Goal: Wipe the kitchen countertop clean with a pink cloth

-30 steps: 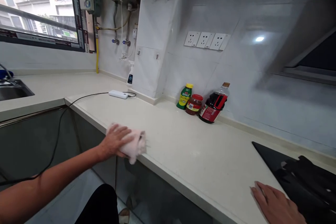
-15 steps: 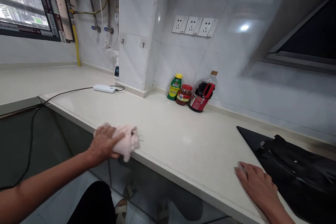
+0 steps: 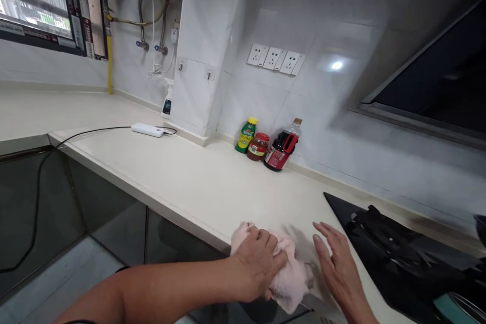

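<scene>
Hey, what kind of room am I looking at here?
Most likely a kitchen: there's a black cooktop, what looks like a range hood above it, and a red-lidded jar beside a green bottle with a yellow cap.

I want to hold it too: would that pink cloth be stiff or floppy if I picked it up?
Probably floppy: the pink cloth bends in soft folds under the left hand. It's likely easy to grip, since its surface looks fuzzy. It probably wouldn't roll, being bunched unevenly.
</scene>
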`<state>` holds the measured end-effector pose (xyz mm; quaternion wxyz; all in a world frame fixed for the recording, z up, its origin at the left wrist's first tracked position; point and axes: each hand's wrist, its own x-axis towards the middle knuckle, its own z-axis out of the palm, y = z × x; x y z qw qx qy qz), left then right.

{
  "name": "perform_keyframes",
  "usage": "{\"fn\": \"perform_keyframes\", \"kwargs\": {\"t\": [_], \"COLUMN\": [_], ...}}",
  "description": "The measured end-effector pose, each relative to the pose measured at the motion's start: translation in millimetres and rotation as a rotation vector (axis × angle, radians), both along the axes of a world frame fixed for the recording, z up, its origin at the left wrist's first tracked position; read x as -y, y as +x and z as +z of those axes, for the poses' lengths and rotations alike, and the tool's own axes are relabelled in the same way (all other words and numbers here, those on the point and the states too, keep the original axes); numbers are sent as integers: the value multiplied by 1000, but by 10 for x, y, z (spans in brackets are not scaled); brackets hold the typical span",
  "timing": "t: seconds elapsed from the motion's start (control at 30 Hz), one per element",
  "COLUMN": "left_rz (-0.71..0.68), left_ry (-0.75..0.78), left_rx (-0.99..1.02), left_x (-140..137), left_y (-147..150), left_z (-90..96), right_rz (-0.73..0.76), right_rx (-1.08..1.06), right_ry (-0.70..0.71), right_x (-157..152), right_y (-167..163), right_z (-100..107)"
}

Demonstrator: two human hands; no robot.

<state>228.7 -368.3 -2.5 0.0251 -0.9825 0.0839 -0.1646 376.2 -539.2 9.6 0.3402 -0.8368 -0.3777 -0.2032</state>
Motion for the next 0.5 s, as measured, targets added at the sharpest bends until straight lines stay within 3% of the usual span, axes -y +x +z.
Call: {"fn": "perform_keyframes", "kwargs": {"t": [0.07, 0.13, 0.2, 0.27, 0.3, 0.33, 0.4, 0.5], "left_rz": [-59, -190, -333, -333, -211, -47, 329, 567], "left_ry": [-98, -279, -496, -714, -760, -715, -469, -358], "left_rx": [-18, -18, -12, 29, 80, 96, 118, 117], "left_x": [-46, -264, -632, -1104, -1361, -1620, -2114, -2703], "left_y": [-6, -120, -304, -490, -564, -621, -689, -766], "left_z": [113, 235, 337, 404, 428, 448, 486, 535], "right_rz": [193, 295, 285, 205, 163, 130, 81, 68], "right_rx": [42, 104, 201, 311, 360, 396, 426, 437], "right_ry": [80, -36, -200, -321, -363, -406, -474, -528], "right_x": [-219, -397, -508, -569, -593, -615, -650, -587], "right_y": [-442, -780, -963, -1023, -1032, -1035, -1038, -966], "right_z": [80, 32, -99, -229, -271, -294, -296, -295]}}
